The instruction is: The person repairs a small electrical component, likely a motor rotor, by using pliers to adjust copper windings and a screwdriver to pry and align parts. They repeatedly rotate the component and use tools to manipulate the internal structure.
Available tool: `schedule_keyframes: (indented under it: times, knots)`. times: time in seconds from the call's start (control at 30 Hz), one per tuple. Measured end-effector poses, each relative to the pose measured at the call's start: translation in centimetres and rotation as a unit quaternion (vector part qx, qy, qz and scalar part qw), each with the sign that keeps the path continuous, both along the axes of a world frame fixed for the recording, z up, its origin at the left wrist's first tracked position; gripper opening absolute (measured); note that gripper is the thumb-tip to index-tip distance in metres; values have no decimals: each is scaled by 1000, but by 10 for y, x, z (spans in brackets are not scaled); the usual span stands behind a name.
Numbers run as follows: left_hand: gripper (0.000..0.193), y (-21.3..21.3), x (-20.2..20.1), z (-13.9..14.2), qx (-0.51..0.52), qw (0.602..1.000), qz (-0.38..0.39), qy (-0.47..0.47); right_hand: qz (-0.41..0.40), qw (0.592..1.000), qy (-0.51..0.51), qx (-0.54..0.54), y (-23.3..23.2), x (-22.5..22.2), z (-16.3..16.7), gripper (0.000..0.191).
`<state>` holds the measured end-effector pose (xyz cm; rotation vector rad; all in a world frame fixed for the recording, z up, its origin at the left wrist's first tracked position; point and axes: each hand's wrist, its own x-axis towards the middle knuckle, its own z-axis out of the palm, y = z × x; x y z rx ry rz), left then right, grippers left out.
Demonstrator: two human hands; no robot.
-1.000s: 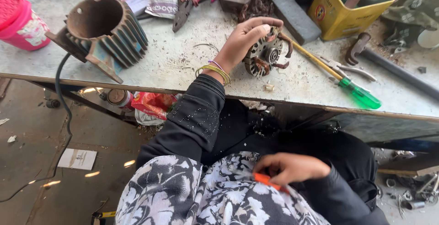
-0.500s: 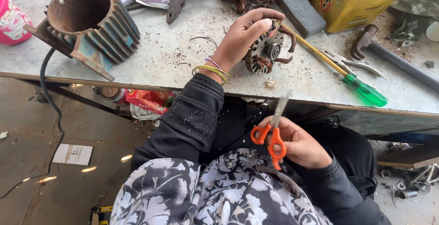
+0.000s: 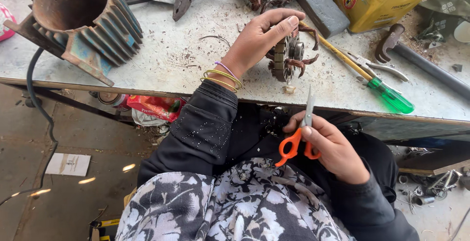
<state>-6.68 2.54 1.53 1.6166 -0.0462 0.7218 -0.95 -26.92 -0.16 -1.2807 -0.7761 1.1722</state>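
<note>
Raised scissors (image 3: 299, 136) stay in right hand (image 3: 333, 148) grip.

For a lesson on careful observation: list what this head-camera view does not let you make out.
- Left hand covers one side of the motor rotor.
- Right hand hides part of the scissors handles.
- Yellow tin is cut off by the top edge.
- Finned housing: interior in shadow.

Left arm: extended forward and up, dark sleeve to the wrist, thin bangles at the wrist.
Left hand (image 3: 257, 40): raised, back toward the camera, fingers (image 3: 281, 16) curled forward in a closed grasp.
Right arm: bent, held low, close to the torso.
Right hand (image 3: 333, 145): fingers (image 3: 313, 133) closed in a grip, thumb side up.
</note>
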Motion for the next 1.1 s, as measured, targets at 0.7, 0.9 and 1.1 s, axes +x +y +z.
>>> schedule_keyframes:
  times: [0.7, 0.9, 1.1]
  knots:
    - [39, -6, -3, 6, 9, 998, 40, 36, 10, 983, -156, 100, -36, 41, 41, 72]
    - [35, -8, -4, 8, 30, 997, 62, 43, -32, 969, -150, 194, -43, 50, 49, 54]
    - [32, -4, -2, 7, -6, 1000, 8, 16, -117, 948, -7, 297, -16, 71, 19, 39]
